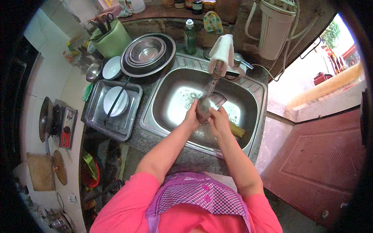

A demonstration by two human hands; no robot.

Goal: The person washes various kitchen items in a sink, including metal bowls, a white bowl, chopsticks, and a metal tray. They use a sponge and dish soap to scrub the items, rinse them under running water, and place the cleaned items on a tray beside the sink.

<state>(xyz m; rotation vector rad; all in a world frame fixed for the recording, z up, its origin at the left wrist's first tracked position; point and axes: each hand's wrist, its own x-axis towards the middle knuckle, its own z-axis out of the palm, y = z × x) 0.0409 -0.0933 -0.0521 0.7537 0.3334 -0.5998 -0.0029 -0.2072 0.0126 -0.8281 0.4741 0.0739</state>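
Note:
Over the stainless steel sink point(161, 116), my left hand point(192, 116) grips the left side of a shiny metal bowl point(205, 107). Its right side is in my right hand point(218, 119). The bowl is tilted beneath a stream of water from the faucet point(217, 68), which has a white cloth point(223, 51) draped over it. A yellowish sponge or pad point(237, 130) lies in the basin, right of my right hand. The fingertips behind the bowl are partly hidden.
Nested steel bowls point(148, 52) stand behind left of the sink. A clear rectangular tub point(134, 116) holds a white bowl point(119, 104) and a dark thin rod. Behind the sink stands a green bottle point(190, 38); a water filter housing point(275, 32) hangs at the back right.

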